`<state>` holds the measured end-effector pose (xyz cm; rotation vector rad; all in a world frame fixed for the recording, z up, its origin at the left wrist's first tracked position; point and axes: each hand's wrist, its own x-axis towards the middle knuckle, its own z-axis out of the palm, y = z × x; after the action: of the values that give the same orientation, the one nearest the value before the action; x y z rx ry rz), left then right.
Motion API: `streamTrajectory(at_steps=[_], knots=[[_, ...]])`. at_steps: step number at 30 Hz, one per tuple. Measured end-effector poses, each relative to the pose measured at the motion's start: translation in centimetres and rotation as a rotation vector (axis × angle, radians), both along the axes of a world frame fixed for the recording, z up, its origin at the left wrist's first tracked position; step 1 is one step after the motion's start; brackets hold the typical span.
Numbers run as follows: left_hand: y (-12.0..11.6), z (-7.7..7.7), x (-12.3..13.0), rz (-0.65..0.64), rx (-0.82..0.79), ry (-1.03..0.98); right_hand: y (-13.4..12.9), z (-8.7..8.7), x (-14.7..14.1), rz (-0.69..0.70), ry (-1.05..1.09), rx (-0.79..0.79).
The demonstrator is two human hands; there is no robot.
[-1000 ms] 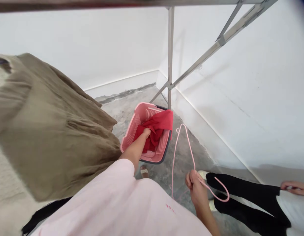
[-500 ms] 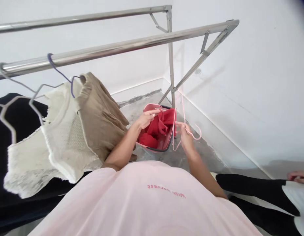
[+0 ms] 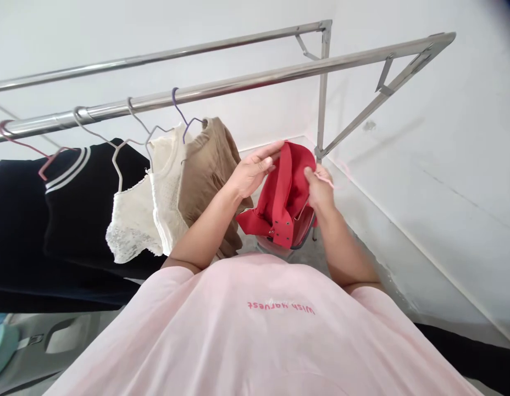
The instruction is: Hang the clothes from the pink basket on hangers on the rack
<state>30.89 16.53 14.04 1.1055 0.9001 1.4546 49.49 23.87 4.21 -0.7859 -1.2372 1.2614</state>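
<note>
A red garment (image 3: 298, 176) hangs raised between my two hands, over the basket (image 3: 306, 234). A band with small dark studs or eyelets dangles at its lower end. My left hand (image 3: 250, 173) supports its upper left edge, with long fingers against the cloth and the thumb bent in. At the garment's right side my right hand (image 3: 321, 190) is closed on the cloth. A pink clothes hanger (image 3: 324, 180) also passes through that hand; most of it is blurred or hidden. Cloth covers much of the basket.
A metal drying rack (image 3: 238, 82) spans the view. From it hang a brown garment (image 3: 209, 170), white lacy tops (image 3: 133, 220) and dark garments (image 3: 86, 220) on hangers. A teal basin (image 3: 5, 344) stands lower left. A black-clothed leg (image 3: 473, 352) shows lower right.
The red garment has come up out of the basket into my hands. The pink hanger is now mostly hidden at my right hand. My view has shifted, showing more of the rack's left side.
</note>
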Motion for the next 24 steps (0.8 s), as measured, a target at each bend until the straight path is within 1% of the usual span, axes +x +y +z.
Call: streamTrajectory(at_steps=[3,5,8,11,13,14,15,16,17,19,20,21,22,24], knots=[[-0.5,-1.6,-1.6,0.067,-0.036,0.030,0.7,3.3,0.8,-0.166,0.232,0.029],[-1.0,-3.3,-2.0,0.072,-0.115,0.067,0.5,6.1,1.4,-0.208,0.331,0.085],[-1.7,-6.9,-1.7,0.057,-0.263,0.152,-0.6,10.3,2.1,-0.207,0.404,0.193],[-2.7,-10.5,-1.2,0.090,-0.324,0.284,-2.2,14.2,2.5,-0.185,0.444,0.288],[-3.4,-12.1,-0.8,0.117,-0.330,0.371,-2.9,16.2,2.7,-0.165,0.450,0.352],[-3.7,-12.6,-0.6,0.127,-0.320,0.385,-3.0,17.0,2.7,-0.159,0.446,0.384],[-4.0,-12.9,-0.4,0.123,-0.309,0.361,-3.1,17.8,2.8,-0.156,0.437,0.413],[-4.2,-12.9,-0.2,0.093,-0.316,0.294,-3.0,18.4,2.8,-0.153,0.424,0.436],[-4.4,-12.8,0.0,0.038,-0.361,0.181,-2.8,18.9,2.9,-0.149,0.410,0.456],[-4.5,-11.9,0.3,-0.086,-0.506,-0.090,-2.1,19.6,3.0,-0.144,0.377,0.492],[-4.5,-11.2,0.4,-0.124,-0.567,-0.199,-1.6,19.7,3.3,-0.153,0.357,0.514],[-4.6,-10.4,0.3,-0.135,-0.601,-0.274,-1.0,19.7,3.6,-0.175,0.335,0.539],[-4.7,-9.3,0.1,-0.119,-0.597,-0.320,-0.5,19.6,4.0,-0.214,0.313,0.567],[-5.0,-6.6,-0.7,-0.051,-0.505,-0.365,0.7,19.0,5.4,-0.307,0.261,0.616]])
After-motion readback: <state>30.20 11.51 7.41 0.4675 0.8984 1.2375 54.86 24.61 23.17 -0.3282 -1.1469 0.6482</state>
